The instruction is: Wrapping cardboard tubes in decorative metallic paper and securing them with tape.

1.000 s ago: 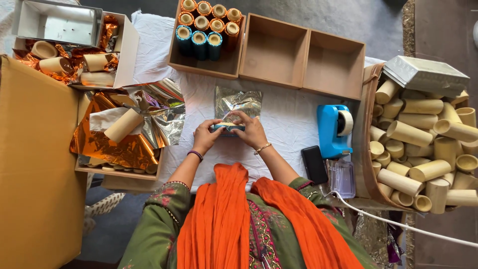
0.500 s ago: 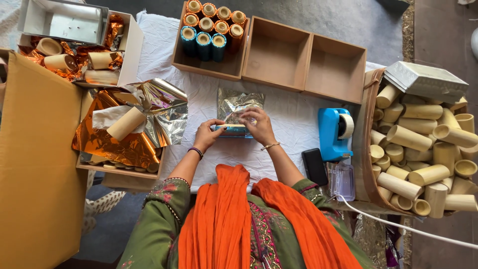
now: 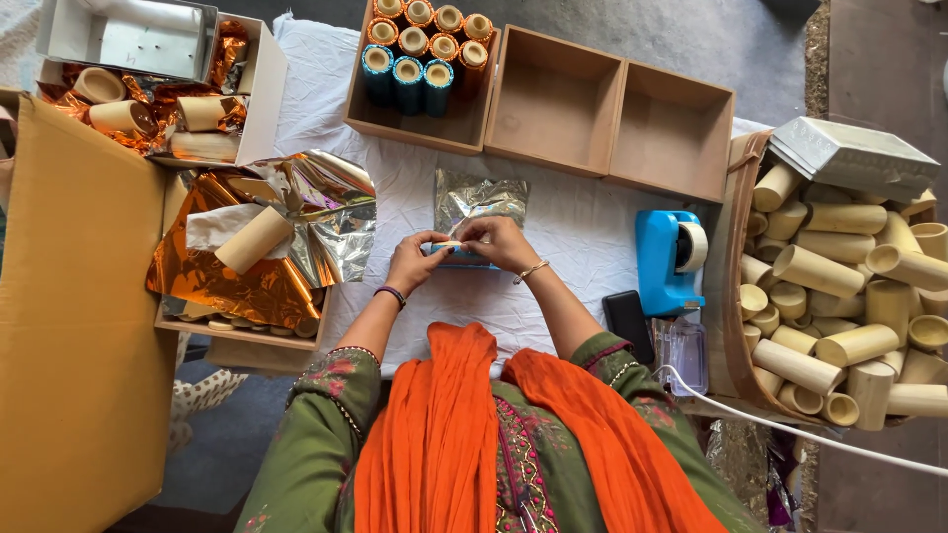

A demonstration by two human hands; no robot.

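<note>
white cloth-covered table (image 3: 583, 222), both hands (image 3: 464, 252) pinched closed on a small blue foil-wrapped tube (image 3: 456, 253) over silver foil (image 3: 481, 197)

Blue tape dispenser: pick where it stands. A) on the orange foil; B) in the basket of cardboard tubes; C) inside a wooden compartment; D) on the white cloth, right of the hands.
D: the blue tape dispenser stands on the white cloth, right of both hands, beside the basket.
</note>
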